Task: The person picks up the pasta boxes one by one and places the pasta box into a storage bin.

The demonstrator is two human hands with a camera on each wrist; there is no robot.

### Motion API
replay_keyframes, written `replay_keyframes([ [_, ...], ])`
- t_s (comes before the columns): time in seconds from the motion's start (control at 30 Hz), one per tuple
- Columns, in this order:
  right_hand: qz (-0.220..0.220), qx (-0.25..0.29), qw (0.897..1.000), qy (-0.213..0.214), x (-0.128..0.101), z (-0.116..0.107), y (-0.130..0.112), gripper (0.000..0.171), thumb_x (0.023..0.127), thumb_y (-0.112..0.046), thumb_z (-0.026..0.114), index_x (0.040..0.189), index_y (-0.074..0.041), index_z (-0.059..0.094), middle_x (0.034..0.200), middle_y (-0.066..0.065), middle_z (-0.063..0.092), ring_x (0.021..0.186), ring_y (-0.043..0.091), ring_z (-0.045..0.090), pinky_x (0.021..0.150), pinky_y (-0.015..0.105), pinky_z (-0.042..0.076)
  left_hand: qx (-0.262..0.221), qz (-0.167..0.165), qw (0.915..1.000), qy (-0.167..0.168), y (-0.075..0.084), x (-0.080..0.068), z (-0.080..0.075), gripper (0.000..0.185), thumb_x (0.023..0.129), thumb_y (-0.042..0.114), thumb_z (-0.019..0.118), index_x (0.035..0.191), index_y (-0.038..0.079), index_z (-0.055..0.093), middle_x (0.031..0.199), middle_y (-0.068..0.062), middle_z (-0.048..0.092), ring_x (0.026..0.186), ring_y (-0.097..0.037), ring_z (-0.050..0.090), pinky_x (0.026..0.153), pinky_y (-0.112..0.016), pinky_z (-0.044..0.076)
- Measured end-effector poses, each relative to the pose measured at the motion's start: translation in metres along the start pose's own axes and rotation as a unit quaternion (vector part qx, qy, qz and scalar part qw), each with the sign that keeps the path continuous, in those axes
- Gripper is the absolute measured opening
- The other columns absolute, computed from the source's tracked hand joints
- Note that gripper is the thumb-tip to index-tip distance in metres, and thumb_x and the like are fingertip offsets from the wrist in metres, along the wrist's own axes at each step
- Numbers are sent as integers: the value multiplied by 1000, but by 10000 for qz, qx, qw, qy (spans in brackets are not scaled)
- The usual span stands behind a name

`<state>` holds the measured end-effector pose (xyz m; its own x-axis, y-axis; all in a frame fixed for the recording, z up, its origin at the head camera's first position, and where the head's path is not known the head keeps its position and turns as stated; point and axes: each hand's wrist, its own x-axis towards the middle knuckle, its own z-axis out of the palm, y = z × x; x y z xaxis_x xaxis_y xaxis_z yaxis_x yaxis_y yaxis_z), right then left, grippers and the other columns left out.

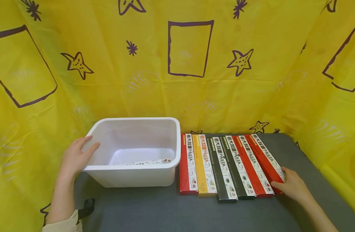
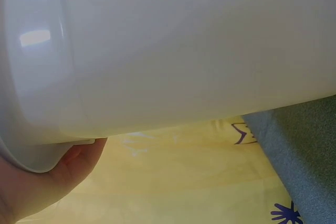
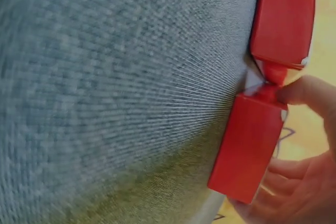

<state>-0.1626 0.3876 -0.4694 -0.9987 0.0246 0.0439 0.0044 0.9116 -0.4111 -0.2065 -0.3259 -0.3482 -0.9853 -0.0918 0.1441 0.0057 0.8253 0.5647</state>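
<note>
A white plastic bin point(image 1: 131, 177) stands at the left, with my left hand point(image 1: 74, 158) gripping its left rim. In the left wrist view, the fingers point(image 2: 79, 169) curl at the bin's rim point(image 2: 37, 158). One pasta box point(image 1: 152, 162) lies inside the bin, mostly hidden by the front wall. At the right, my right hand point(image 1: 294, 185) holds the near end of the rightmost red pasta box point(image 1: 262, 158). The right wrist view has the thumb point(image 3: 302, 93) at one edge of this red box point(image 3: 247, 148) and the fingers along its opposite side.
Beside the bin lie a red box point(image 1: 184, 177), a yellow box point(image 1: 201, 174), two black boxes point(image 1: 220, 183) and another red box point(image 1: 256, 180), all side by side. They rest on a dark grey table point(image 1: 154, 209). Yellow patterned cloth point(image 1: 154, 93) hangs behind and at both sides.
</note>
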Motion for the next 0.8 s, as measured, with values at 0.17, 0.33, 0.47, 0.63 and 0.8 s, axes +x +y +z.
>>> replay_keyframes([
  [0.17,-55,-95,9999,-74,1,7,7,83,74,-29,78,121,24,36,103,40,54,92,51,55,76,63,47,40,78,10000,40,0,1,2,69,101,47,44,144,-7,38,143,-39,31,126,-59,28,99,-73,23],
  [0.33,-38,-93,9999,-72,2,7,8,79,74,-31,78,118,22,38,100,36,55,88,49,58,74,61,49,20,56,10000,21,0,1,2,69,101,47,44,144,-6,38,143,-39,31,127,-59,28,99,-73,23],
  [0.47,89,-104,9999,-100,2,5,8,84,76,-34,77,123,22,36,104,38,55,88,49,58,73,61,50,22,27,10000,-9,-1,1,2,70,101,47,43,145,-6,36,144,-39,30,126,-60,28,99,-73,23],
  [0.63,474,-57,9987,-181,1,0,5,90,79,-40,74,130,21,32,115,43,49,94,54,55,72,64,47,24,56,10000,53,-1,1,1,69,101,47,44,145,-6,38,143,-39,31,127,-59,28,99,-73,23],
  [0.8,734,42,9972,-116,2,-6,0,91,82,-45,70,133,19,30,121,44,45,98,54,52,74,64,45,-37,-31,10000,35,-1,0,1,70,101,48,44,145,-5,36,144,-39,30,127,-59,28,99,-73,23],
])
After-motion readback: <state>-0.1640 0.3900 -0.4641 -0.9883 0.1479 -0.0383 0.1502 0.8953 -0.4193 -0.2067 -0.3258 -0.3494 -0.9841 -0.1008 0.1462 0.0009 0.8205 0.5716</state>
